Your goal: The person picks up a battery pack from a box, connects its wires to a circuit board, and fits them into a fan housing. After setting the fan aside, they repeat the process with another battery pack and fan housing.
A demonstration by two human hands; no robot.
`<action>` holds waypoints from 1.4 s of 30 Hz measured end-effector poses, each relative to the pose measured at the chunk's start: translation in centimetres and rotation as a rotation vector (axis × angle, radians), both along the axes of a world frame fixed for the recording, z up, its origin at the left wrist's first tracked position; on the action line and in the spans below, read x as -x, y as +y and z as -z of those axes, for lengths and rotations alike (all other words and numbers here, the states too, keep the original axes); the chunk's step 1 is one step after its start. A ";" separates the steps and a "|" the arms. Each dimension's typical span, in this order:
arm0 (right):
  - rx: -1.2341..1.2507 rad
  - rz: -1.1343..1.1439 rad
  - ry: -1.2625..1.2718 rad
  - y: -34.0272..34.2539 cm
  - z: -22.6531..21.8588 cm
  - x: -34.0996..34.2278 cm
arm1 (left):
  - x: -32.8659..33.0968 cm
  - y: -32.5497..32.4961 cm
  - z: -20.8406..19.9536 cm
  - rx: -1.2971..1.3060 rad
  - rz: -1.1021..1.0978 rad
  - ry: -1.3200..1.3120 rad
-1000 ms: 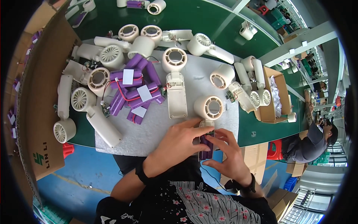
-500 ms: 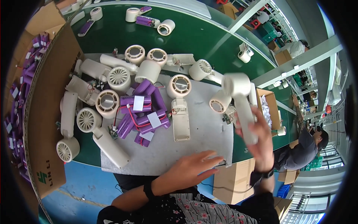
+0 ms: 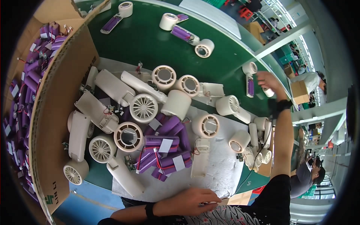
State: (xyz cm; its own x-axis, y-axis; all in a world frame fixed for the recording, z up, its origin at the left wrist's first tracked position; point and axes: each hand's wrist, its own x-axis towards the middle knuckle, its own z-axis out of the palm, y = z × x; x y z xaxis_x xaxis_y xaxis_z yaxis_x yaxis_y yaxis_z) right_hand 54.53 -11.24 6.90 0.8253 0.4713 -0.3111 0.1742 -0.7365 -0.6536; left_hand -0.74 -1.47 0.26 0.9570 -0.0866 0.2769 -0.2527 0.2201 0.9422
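Observation:
My right hand (image 3: 270, 83) is stretched out to the far right of the green table, fingers apart. Just left of its fingertips lies a white handheld fan (image 3: 249, 68) with a purple battery showing in its handle. Another white fan part (image 3: 268, 92) is partly covered by that hand. My left hand (image 3: 195, 201) rests low, in front of the grey board's near edge, with curled fingers. A small whitish bit shows at its fingertips; what it is I cannot make out. Closest to it on the board are an opened fan handle (image 3: 201, 159) and a pile of purple battery packs (image 3: 170, 146).
Several white fan bodies (image 3: 143, 108) crowd the grey board (image 3: 221, 174). A tall cardboard box (image 3: 62, 112) filled with purple battery packs (image 3: 32, 78) stands at left. More fans with batteries (image 3: 183, 34) lie at the far side. A co-worker (image 3: 307, 180) sits at right.
My right hand has moved far forward and let go of the white fan, which now lies on the green table. The left hand's fingers have curled in. The view has shifted.

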 end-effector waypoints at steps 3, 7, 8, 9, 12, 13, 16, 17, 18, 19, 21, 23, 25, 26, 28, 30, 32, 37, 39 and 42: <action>0.052 0.051 -0.037 -6.3 4.2 -11.4 | -0.7 -0.1 -0.2 0.001 0.055 0.018; 0.870 -0.090 -0.322 -17.2 8.0 -23.5 | -1.3 0.1 0.2 0.065 0.073 -0.020; 1.092 -0.099 -0.435 -19.3 4.5 -25.3 | -0.6 0.2 0.2 0.079 0.076 -0.066; 1.321 -0.090 -0.552 -21.0 -0.9 -27.2 | 0.4 0.4 0.2 0.094 0.093 -0.121; 1.354 -0.101 -0.564 -9.9 10.8 -18.4 | -1.7 -0.4 -0.3 0.033 0.072 0.114; 0.770 0.486 -0.742 -12.9 5.6 -17.9 | -1.7 -0.3 -0.5 0.019 0.113 0.063; 0.513 0.530 -1.099 -2.3 -5.4 -3.1 | -1.1 0.0 -0.6 -0.056 0.089 0.063; 0.330 0.429 -1.275 -2.7 -8.8 -0.6 | -1.0 0.0 -0.6 -0.073 0.068 0.027; 0.168 0.332 -1.468 -4.8 -13.4 2.3 | -1.2 -0.1 -0.5 -0.076 0.071 -0.036; 0.101 0.320 -1.381 -5.1 -16.3 5.3 | -1.1 -0.1 -0.6 -0.092 0.044 -0.064; 0.029 0.307 -1.284 -5.9 -19.2 11.3 | -0.9 0.0 -0.8 -0.107 0.043 -0.039; -0.343 0.048 -0.878 -7.0 -20.0 16.9 | -0.7 -0.1 -1.0 -0.135 0.037 0.004; -0.369 -0.081 -0.688 -7.7 -18.4 21.6 | -0.4 -0.8 -0.7 -0.142 -0.106 -0.035; -0.391 -0.219 -0.485 -7.3 -16.7 23.7 | 0.1 -1.0 -0.4 -0.147 -0.258 -0.063; -0.255 -0.352 -0.129 -5.7 -13.9 28.6 | 1.2 -0.8 -0.9 -0.159 -0.416 -0.102; -0.336 -0.591 0.192 -5.0 -10.0 31.1 | 2.2 0.2 -2.2 -0.569 -0.849 -0.181; -0.241 -0.490 0.420 -4.9 -6.7 33.0 | 2.3 1.8 -2.9 -0.930 -1.046 -0.199; -0.187 -0.494 0.251 -4.9 -2.0 35.2 | 1.2 4.5 -4.0 -1.332 -1.207 -0.093; -0.174 -0.478 0.064 -5.1 -1.3 36.5 | 1.1 4.9 -3.0 -1.414 -1.192 -0.031; -0.171 -0.452 -0.224 -5.5 -1.5 38.5 | 1.2 5.7 -2.5 -1.387 -1.166 -0.011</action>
State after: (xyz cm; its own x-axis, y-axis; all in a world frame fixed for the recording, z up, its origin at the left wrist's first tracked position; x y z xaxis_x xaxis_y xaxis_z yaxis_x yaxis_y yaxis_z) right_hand 16.08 -16.74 8.44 0.5658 0.8236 -0.0384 0.5984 -0.4423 -0.6680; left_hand -1.89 4.27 2.79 0.6880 0.4062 0.6014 0.3080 -0.9138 0.2648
